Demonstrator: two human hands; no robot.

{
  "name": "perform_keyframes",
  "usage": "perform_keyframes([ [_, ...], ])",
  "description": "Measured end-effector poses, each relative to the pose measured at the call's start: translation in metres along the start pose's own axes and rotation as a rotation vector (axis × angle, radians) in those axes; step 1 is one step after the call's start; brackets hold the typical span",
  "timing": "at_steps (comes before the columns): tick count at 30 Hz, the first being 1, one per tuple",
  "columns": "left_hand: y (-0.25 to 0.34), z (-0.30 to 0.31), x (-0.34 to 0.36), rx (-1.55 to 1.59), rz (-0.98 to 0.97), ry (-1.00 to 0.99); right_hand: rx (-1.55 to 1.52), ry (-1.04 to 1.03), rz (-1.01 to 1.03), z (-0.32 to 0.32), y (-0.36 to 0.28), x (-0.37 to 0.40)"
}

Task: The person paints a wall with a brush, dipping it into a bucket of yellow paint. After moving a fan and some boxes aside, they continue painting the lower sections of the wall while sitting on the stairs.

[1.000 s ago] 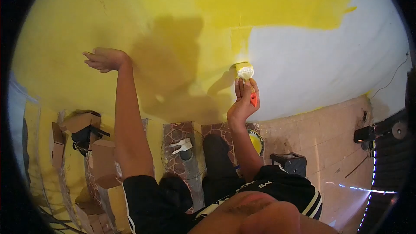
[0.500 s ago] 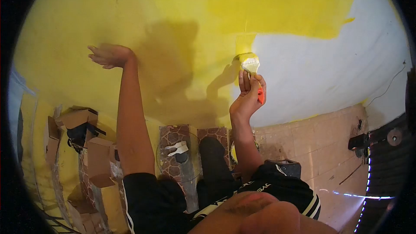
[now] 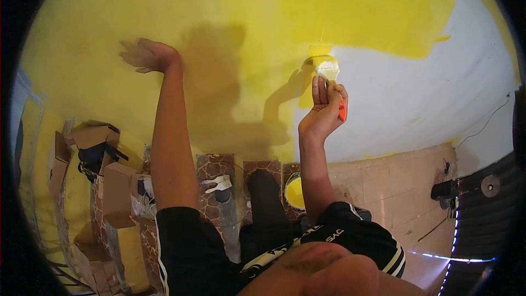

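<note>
A paintbrush (image 3: pixel 327 70) with a pale body and an orange-red handle end is gripped in my right hand (image 3: pixel 323 111). Its yellow-coated bristles meet the wall (image 3: pixel 383 98) where yellow paint borders a white area. My left hand (image 3: pixel 150 55) is raised at the yellow part of the wall on the left, fingers spread and holding nothing, slightly smeared by motion. Below my right forearm, a round container of yellow paint (image 3: pixel 295 192) is partly hidden by the arm.
Cardboard boxes (image 3: pixel 119 186) and a black bag (image 3: pixel 97 156) stand on the steps at lower left. A white, brush-like item (image 3: pixel 218 183) lies on a stone-patterned step (image 3: pixel 211 164). A dark tool with a disc (image 3: pixel 489 186) is at the right, near a hanging wire (image 3: pixel 490 118).
My right hand and the paintbrush have shifted up and slightly right in view. My left hand has moved up and right too. More of the paint container shows.
</note>
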State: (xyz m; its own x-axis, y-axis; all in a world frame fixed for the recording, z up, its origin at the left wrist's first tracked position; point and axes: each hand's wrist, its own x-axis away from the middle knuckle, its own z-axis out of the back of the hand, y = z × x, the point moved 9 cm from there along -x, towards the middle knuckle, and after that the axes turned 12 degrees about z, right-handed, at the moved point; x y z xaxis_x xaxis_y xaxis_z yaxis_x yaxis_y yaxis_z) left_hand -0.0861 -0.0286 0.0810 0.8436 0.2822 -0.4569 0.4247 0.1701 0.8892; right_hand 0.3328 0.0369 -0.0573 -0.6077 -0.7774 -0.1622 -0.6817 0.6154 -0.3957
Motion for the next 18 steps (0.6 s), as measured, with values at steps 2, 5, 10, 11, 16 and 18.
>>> perform_keyframes([
  [2, -0.001, 0.003, -0.001, 0.08, 0.048, -0.035, -0.005, -0.016, 0.004, -0.005, -0.004, 0.001],
  [5, 0.003, 0.01, 0.002, 0.093, 0.046, -0.033, -0.021, -0.034, 0.015, -0.014, -0.009, 0.002],
  [10, -0.001, 0.017, -0.001, 0.132, 0.062, -0.045, -0.044, -0.051, 0.046, -0.03, -0.022, 0.004],
  [11, -0.002, 0.018, -0.002, 0.149, 0.06, -0.05, -0.051, -0.058, 0.057, -0.035, -0.026, 0.005],
  [16, -0.004, 0.018, -0.003, 0.158, 0.077, -0.066, -0.024, -0.089, 0.073, -0.041, -0.034, 0.006],
  [18, -0.002, 0.015, -0.002, 0.173, 0.073, -0.062, -0.005, -0.104, 0.058, -0.036, -0.032, 0.004],
])
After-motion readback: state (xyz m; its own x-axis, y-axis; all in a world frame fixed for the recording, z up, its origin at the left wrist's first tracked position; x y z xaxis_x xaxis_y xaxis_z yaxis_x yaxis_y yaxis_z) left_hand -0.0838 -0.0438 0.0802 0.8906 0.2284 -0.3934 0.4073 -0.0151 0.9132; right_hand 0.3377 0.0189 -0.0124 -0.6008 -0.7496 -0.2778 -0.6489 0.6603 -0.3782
